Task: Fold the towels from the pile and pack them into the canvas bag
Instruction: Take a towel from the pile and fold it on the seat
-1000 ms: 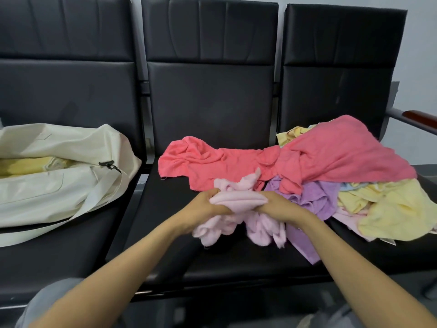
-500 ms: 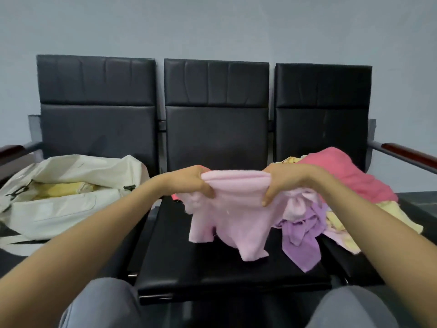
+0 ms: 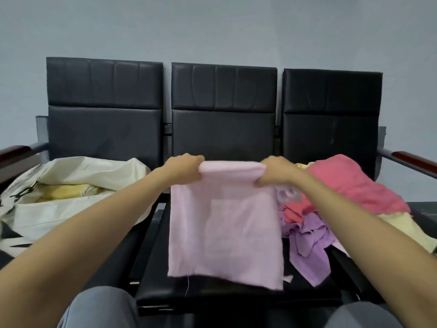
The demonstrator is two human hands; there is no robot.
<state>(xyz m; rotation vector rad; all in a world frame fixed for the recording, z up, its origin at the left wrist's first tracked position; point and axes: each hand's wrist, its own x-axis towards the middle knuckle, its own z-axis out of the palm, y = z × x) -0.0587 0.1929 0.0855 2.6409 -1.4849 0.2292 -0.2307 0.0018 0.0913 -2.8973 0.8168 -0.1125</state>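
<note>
L hand (image 3: 183, 168), R hand (image 3: 275, 171) fingers pinch pink towel (image 3: 224, 233) top; it hangs below.

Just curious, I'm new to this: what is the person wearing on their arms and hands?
Nothing visible: the left hand and right hand are ungloved, no watch or bracelet shows, and both forearms are bare, with no sleeve in view. Grey trousers cover the knees.

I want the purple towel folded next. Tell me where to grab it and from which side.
Take the purple towel by its loose lower flap, which lies free at the near edge of the heap, coming in from the front. Its upper part is tucked under the red towel, so a grip there would probably drag that along too.
</note>
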